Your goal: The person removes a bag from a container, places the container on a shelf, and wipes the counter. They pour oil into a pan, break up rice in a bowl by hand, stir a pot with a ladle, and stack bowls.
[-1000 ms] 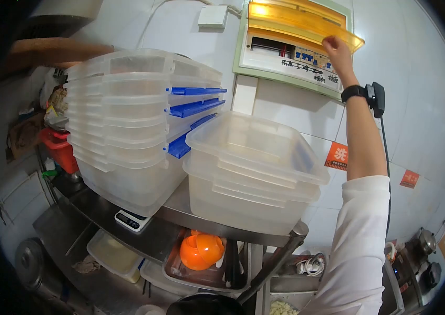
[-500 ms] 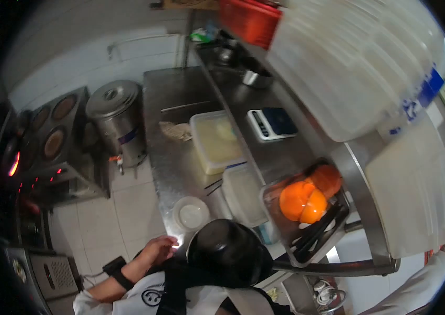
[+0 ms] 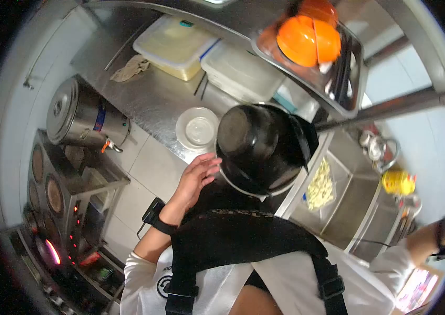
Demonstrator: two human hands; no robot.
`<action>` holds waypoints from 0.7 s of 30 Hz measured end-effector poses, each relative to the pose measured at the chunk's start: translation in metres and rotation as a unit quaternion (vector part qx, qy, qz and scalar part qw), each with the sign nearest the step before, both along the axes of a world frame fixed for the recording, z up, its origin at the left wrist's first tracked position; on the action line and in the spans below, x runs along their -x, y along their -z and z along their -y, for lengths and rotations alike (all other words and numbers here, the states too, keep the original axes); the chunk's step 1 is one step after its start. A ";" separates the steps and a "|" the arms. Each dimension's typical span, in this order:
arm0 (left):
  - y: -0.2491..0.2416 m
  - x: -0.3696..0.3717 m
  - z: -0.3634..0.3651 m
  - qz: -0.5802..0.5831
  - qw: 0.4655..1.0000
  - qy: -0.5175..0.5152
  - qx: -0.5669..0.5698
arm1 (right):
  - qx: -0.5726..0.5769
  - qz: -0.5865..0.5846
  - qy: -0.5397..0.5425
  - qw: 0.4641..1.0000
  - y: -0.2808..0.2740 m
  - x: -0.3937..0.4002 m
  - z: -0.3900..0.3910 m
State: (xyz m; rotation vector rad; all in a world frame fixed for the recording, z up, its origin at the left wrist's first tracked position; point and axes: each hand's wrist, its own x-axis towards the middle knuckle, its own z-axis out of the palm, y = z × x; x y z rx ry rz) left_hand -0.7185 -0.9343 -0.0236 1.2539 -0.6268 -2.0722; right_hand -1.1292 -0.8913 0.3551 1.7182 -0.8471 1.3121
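Observation:
My left hand (image 3: 199, 177) is beside the rim of a large pot holding black pans (image 3: 248, 136), its fingers apart and nothing in it. Just above that hand a white bowl (image 3: 199, 128) sits on the steel counter (image 3: 164, 107). My right arm reaches out to the right edge, where the hand itself is lost in the dark border. Behind the pot are a clear lidded box (image 3: 241, 71) and a box with yellowish contents (image 3: 175, 44).
Orange bowls (image 3: 306, 41) and black utensils lie in a steel tray on the shelf. A sink (image 3: 346, 205) holds a bag of pale food pieces (image 3: 320, 186). Left are a steel urn (image 3: 83, 113) and burners (image 3: 54, 194). A yellow container (image 3: 398, 182) stands beyond the sink.
The view has tilted down and turned, bringing the sink into sight. My left hand now shows spread fingers at the pot's rim. My right arm extends farther into view.

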 end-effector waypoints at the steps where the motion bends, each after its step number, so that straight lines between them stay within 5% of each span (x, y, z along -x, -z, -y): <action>1: 0.001 0.003 0.001 0.001 1.000 0.018 0.008 | -0.028 0.076 0.054 0.995 0.077 0.008 -0.051; 2: 0.002 0.006 0.003 0.002 0.999 0.033 0.020 | -0.049 0.153 0.104 0.981 0.144 0.013 -0.094; 3: 0.003 0.007 0.004 0.004 0.999 0.047 0.020 | -0.233 -0.033 -0.020 0.972 0.173 -0.045 -0.081; 5: 0.005 0.009 0.006 0.004 0.996 0.078 0.053 | -0.363 0.076 0.168 0.914 0.243 -0.103 -0.073; 6: 0.004 0.011 0.007 0.007 0.995 0.081 0.056 | -0.389 0.187 0.127 0.893 0.278 -0.115 -0.065; 7: 0.004 0.014 0.009 0.006 0.994 0.090 0.060 | -0.375 0.397 0.072 0.835 0.324 -0.121 -0.069; 9: 0.005 0.019 0.011 0.056 0.993 0.056 0.088 | -0.402 0.612 0.004 0.681 0.376 -0.139 -0.075; 11: 0.008 0.022 0.018 0.076 0.989 0.055 0.113 | -0.512 0.501 -0.036 0.697 0.383 -0.159 -0.062; 14: 0.028 0.022 0.036 0.192 0.942 0.029 0.272 | -0.546 0.443 -0.062 0.709 0.378 -0.180 -0.023; 16: 0.035 0.023 0.044 0.188 0.943 0.034 0.271 | -0.539 0.414 -0.042 0.732 0.399 -0.184 0.005; 18: 0.045 0.023 0.047 0.186 0.945 0.035 0.267 | -0.490 0.573 -0.127 0.644 0.412 -0.186 0.032; 19: 0.052 0.021 0.046 0.177 0.949 0.027 0.262 | -0.488 0.574 -0.129 0.645 0.414 -0.183 0.043; 21: 0.066 0.009 0.039 0.173 0.952 0.017 0.254 | -0.517 0.629 -0.145 0.562 0.416 -0.181 0.060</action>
